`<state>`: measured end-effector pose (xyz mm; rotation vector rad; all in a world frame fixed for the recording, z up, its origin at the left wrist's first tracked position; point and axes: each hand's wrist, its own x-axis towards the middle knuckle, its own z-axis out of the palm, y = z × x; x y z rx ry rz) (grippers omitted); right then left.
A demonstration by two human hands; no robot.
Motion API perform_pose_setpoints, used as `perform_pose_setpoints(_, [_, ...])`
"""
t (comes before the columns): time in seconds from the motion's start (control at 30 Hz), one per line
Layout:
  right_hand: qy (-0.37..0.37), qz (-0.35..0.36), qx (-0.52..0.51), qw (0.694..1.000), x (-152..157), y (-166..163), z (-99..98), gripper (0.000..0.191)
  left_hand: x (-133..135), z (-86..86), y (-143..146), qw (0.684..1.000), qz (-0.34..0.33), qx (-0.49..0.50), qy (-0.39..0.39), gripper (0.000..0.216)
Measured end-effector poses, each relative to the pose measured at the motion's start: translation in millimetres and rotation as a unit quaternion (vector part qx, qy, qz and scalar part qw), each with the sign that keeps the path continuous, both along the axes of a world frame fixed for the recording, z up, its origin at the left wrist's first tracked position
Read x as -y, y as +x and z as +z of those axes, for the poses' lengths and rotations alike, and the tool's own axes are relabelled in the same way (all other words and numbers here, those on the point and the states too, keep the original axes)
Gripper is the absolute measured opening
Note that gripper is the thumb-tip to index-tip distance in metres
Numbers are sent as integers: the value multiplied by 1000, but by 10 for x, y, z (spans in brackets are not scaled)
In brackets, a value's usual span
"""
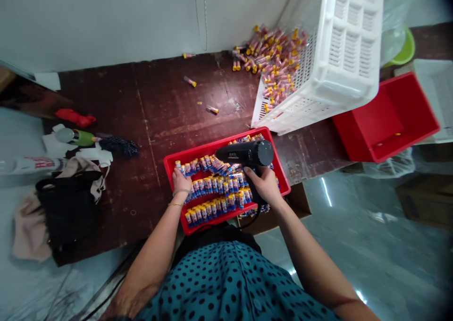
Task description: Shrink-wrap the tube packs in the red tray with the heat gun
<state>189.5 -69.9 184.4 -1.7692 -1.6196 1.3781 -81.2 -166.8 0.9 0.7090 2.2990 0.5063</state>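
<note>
Head view: the right hand [266, 185] is closed around the grip of a black heat gun [247, 153], its barrel lying left to right above a red tray [226, 146]. The left hand [181, 183] rests loosely open on rows of small tubes [215, 198] at the tray's left end, on the dark desk [159, 104].

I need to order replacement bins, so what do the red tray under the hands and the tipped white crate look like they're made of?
Red tray: likely moulded plastic, smooth with a slight sheen and a rolled rim. White crate: also looks like plastic, with moulded ribs and slotted, vented walls, matte finish.
</note>
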Motion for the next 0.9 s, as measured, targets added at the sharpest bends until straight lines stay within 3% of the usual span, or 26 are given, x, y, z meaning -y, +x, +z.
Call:
perform_pose_setpoints(0.1, [19, -2, 12, 1000, 37, -10, -16, 43, -67, -94, 173, 999, 25, 44, 2, 81])
perform_pose_setpoints(0.23, [-22, 27, -20, 999, 167, -137, -48, 41, 36, -83, 179, 993, 28, 96, 61, 75])
perform_pose_setpoints(0.37, [-22, 115, -48, 992, 303, -380, -57, 35, 564, 64, -157, 985, 72, 141, 71, 58])
perform_pose_setpoints(0.5, [15, 101, -6, 995, 273, -507, -57, 36, 1113, 215, -456, 990, 75, 103, 62, 45])
perform_pose_setpoints(0.6, [14, 112, -31, 993, 179, -497, -64, 36, 1244, 264, -450, 993, 66, 94, 36, 44])
perform_pose_setpoints(0.7, [36, 87, -15, 995, 106, -450, -81, 37, 1211, 272, -307, 995, 25, 76, 57, 38])
perform_pose_setpoints(0.9, [25, 43, 6, 999, 54, -210, -80, 40, 1169, 286, 79, 978, -176, -15, 108, 36])
